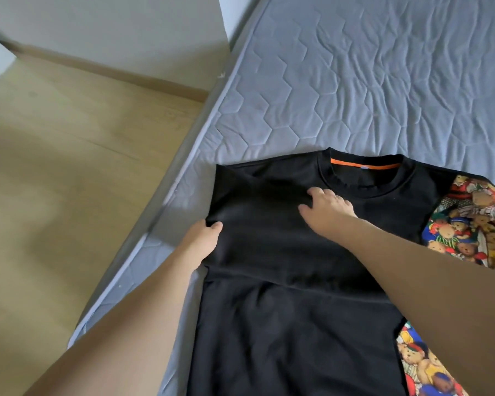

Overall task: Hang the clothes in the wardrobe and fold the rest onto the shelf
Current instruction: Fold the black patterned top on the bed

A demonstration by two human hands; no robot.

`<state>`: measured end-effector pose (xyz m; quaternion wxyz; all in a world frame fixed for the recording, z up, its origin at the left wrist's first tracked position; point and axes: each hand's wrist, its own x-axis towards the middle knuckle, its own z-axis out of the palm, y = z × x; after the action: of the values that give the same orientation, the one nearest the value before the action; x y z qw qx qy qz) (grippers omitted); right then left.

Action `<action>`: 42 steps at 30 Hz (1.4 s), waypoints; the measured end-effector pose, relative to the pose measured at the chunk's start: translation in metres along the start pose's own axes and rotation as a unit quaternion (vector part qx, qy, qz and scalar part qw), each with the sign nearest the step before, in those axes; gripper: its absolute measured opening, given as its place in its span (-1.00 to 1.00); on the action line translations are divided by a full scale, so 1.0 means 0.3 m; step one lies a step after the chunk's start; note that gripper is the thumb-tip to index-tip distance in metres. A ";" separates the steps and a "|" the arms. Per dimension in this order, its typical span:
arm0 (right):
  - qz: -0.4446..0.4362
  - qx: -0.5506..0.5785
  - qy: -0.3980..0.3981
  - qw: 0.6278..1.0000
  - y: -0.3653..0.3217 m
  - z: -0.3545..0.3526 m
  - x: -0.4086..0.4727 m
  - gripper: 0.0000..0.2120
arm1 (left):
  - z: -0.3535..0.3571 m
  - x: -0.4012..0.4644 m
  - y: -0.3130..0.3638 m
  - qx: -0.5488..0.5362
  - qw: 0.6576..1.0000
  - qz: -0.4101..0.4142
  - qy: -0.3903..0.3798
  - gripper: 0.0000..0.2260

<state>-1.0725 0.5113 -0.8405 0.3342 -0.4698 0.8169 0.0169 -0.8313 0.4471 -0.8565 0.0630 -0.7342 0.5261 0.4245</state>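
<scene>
— How far along?

— Early, I'd judge. The shirt (292, 252) lies flat on the mattress (355, 81), left side folded in. Left hand (203, 238) pinches that fold; right hand (326, 207) presses flat, fingers spread.

— Wardrobe, shelf?

— Neither shows. Only a bear-print cloth (475, 224) underneath, and wooden floor (69, 167).

Matt black cloth shirt (283, 252) on quilted grey fabric mattress (355, 81); smooth pale wood floor (69, 152).

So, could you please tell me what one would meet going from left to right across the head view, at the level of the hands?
Wooden floor → mattress edge → left hand → black shirt → right hand → teddy-bear print fabric.
</scene>
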 end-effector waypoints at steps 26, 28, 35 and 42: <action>-0.073 -0.062 0.314 0.945 0.054 0.237 0.111 -0.48 | 0.229 0.014 -0.044 0.175 0.864 0.376 0.286 -0.54; 0.031 -0.070 0.275 0.958 0.214 0.234 0.040 -0.45 | 0.271 -0.004 -0.006 0.263 0.844 0.440 0.159 -0.47; 0.093 -0.022 0.030 0.995 0.411 0.157 -0.084 -0.53 | 0.320 0.024 0.053 0.458 0.831 0.315 0.003 -0.37; 0.067 -0.070 -0.102 0.990 0.461 -0.032 -0.035 -0.43 | 0.305 0.016 0.361 0.348 0.789 0.479 0.164 -0.63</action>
<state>-1.1817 0.5933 -0.8668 0.3801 -0.4319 0.8051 0.1445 -0.9713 0.4454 -0.8790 0.0157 -0.3755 0.9246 0.0621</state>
